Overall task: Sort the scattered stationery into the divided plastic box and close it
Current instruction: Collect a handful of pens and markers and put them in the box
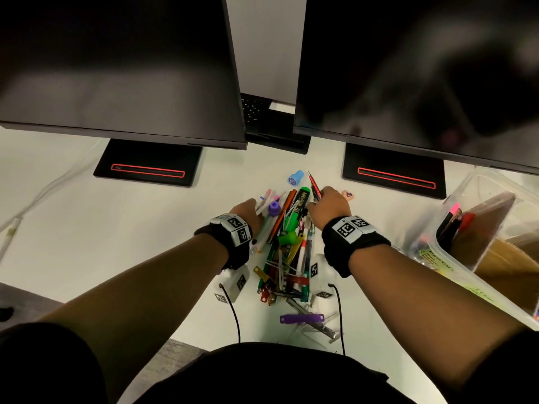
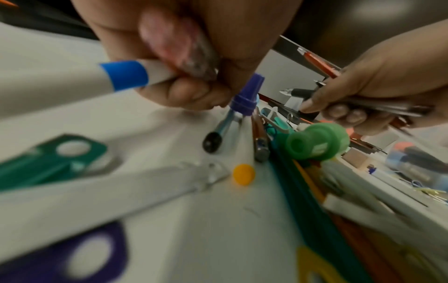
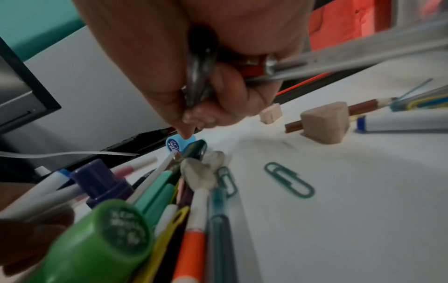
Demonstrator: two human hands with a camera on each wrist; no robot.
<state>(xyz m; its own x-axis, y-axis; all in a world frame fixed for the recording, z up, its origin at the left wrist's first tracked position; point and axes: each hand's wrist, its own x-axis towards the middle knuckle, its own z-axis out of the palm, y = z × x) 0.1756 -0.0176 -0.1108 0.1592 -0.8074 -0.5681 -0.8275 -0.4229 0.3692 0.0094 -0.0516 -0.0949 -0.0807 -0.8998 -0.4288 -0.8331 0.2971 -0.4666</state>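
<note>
A heap of pens, markers, key tags and clips lies on the white desk between my arms. My left hand sits at the heap's far left and grips a white pen with a blue band along with other light pens. A purple cap stands just under its fingers. My right hand at the heap's far right grips a bundle of pens, among them a red one that sticks out forward. The clear divided box stands open at the right with pens in it.
Two dark monitors on black stands fill the back. A blue stamp and a heart eraser lie beyond the heap, and a green paper clip lies to its right. White cables trail at left.
</note>
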